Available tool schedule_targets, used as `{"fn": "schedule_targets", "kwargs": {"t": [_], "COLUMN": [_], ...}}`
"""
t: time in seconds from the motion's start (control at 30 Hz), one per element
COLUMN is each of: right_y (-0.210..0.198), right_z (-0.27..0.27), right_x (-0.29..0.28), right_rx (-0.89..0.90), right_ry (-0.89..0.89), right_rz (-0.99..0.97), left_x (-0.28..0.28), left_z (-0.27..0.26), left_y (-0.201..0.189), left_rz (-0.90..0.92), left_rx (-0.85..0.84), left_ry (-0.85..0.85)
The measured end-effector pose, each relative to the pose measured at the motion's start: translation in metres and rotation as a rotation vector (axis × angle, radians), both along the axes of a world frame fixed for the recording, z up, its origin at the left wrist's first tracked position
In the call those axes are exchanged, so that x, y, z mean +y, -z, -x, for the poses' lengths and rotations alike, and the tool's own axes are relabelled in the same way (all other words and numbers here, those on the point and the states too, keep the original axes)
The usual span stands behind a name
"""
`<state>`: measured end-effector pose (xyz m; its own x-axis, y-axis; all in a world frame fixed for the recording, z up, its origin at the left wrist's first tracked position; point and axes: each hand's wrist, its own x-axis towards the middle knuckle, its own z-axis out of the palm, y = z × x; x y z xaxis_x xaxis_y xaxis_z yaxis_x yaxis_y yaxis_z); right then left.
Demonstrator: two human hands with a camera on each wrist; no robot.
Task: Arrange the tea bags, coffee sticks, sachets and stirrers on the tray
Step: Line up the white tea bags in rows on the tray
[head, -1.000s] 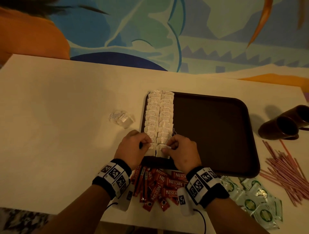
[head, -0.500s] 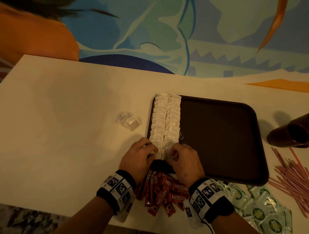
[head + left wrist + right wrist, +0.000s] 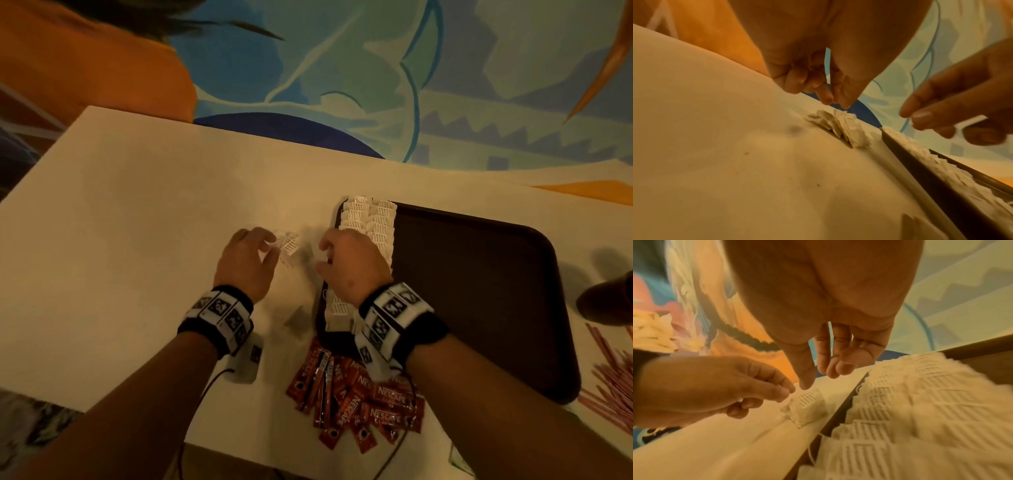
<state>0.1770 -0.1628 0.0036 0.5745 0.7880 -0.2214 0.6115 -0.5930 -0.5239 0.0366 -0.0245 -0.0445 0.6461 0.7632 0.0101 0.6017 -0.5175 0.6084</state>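
Both hands are at the last loose tea bags [image 3: 289, 248], a small clump on the table [image 3: 137, 240] just left of the tray's left rim [image 3: 337, 219].

Left hand [image 3: 245, 263]: fingertips curled together right over the clump; can't tell from any view whether they've pinched a bag yet or are just touching. Right hand [image 3: 352, 263]: fingers loosely bent and apart, holding nothing, hovering over the gap between clump and rim.

Step in hand, as I read it: lift the leftover bags & add them to the 2 columns of tea bags [image 3: 371, 222] along the tray's [image 3: 479, 274] left side.

How to do it well:
- Take 1 bag at a time, by the paper body, not the string/tag; strings probably snag the neighbours.
- Lift clear over the rim, don't drag: the rim is raised and the rows overlap like shingles, so a sideways nudge could ruffle them.
- Lay it label-up, matching the overlap.

Room & edges:
- Left of the clump: bare tabletop, free to move in.
- Near edge: red Nescafé coffee sticks [image 3: 356, 397] piled just below the tray, under the right wrist, so keep that wrist up.
- Tray centre + right: dark & bare, room for the rest.
- Stirrers [image 3: 613, 387] at far right, well apart.
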Motion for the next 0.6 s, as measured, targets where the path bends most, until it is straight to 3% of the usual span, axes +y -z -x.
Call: {"fn": "schedule_targets", "kwargs": {"t": [0.13, 0.3, 0.6], "right_y": [0.004, 0.021, 0.022], "right_z": [0.001, 0.007, 0.002], "right_x": [0.042, 0.064, 0.048], "right_rx": [-0.12, -0.195, -0.014], "right_ry": [-0.15, -0.206, -0.108], "right_rz": [0.104, 0.201, 0.074], "left_x": [0.008, 0.004, 0.0], "left_z": [-0.017, -0.026, -0.012], "left_y": [0.004, 0.007, -0.01], "left_rz": [0.047, 0.101, 0.18], "left_rx": [0.124, 0.183, 0.106], "left_ry": [0.033, 0.06, 0.059]}}
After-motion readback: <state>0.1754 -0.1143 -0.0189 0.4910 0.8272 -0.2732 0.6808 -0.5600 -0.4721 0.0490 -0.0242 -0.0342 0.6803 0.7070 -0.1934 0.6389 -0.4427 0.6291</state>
